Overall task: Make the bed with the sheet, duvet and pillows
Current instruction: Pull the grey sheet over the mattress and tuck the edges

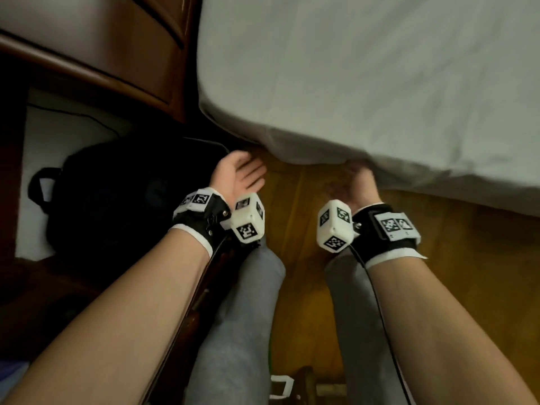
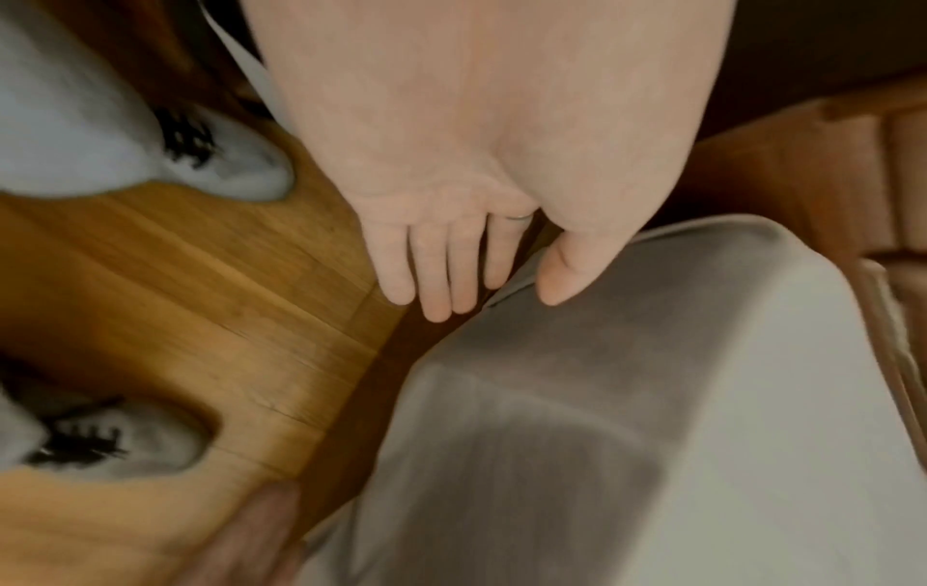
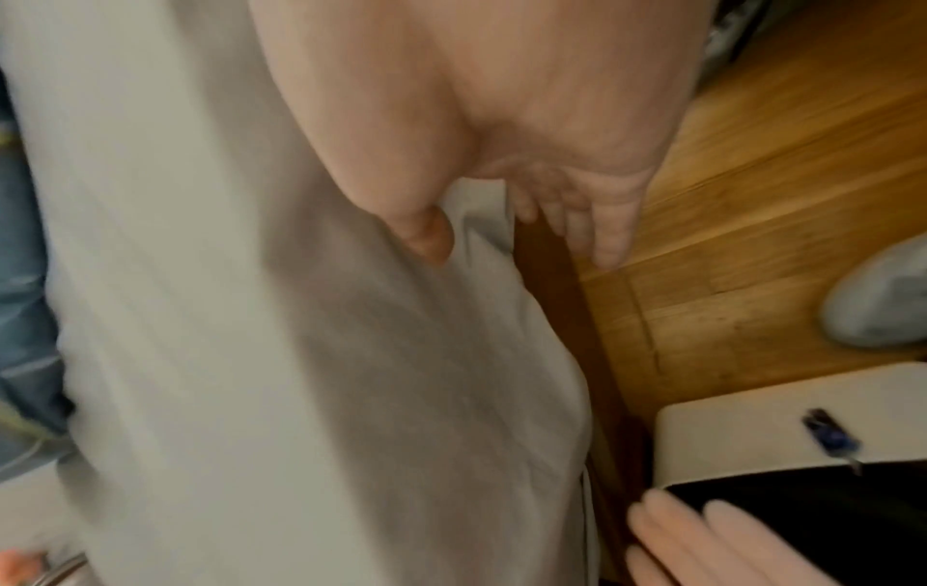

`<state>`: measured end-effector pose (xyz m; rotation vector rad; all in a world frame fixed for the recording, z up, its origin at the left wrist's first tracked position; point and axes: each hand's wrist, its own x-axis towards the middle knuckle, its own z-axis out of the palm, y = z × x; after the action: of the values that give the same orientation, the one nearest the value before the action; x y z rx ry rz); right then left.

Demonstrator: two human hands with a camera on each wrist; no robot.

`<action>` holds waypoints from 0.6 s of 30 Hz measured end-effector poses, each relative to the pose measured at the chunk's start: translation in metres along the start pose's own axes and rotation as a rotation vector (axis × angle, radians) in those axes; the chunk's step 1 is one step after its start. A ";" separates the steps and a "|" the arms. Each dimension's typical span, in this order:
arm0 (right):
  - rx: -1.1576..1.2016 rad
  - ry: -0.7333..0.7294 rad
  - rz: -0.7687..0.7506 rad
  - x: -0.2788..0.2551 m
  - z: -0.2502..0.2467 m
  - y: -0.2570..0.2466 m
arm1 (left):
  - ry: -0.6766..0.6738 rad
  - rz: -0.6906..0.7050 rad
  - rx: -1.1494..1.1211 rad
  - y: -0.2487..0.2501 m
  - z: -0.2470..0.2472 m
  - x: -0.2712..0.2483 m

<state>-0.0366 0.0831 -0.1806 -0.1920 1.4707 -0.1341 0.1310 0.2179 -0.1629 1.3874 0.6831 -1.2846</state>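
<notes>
A person stands at the corner of a bed, looking down at both bare hands near its lower edge. At far left a dark wooden nightstand (image 1: pixel 96 48) stands above a black bag (image 1: pixel 122 197) on the floor. The left hand (image 1: pixel 238 176) hovers palm-up with fingers straight and released, holding nothing, just beside the corner of the mattress. To its right, the right hand (image 1: pixel 358 182) reaches under the hanging edge of the pale grey sheet (image 1: pixel 365 83); its thumb presses the fabric, but the blur hides whether the fingers grasp it. The sheet lies spread over the mattress, its edge apparently being tucked at this corner. No duvet or pillows are in view, so most of the task seems left.
</notes>
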 end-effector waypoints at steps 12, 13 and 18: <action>-0.605 0.141 -0.319 -0.334 -0.105 -0.125 | -0.141 0.155 1.040 0.053 0.176 -0.314; -0.651 0.180 -0.368 -0.354 -0.117 -0.132 | -0.155 0.207 1.152 0.051 0.195 -0.330; -0.884 0.269 -0.475 -0.442 -0.203 -0.162 | -0.281 0.506 1.759 0.025 0.289 -0.414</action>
<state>-0.2770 0.0067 0.2662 -1.2818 1.6467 0.1247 -0.0436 0.0421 0.2775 2.3218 -1.3219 -1.5257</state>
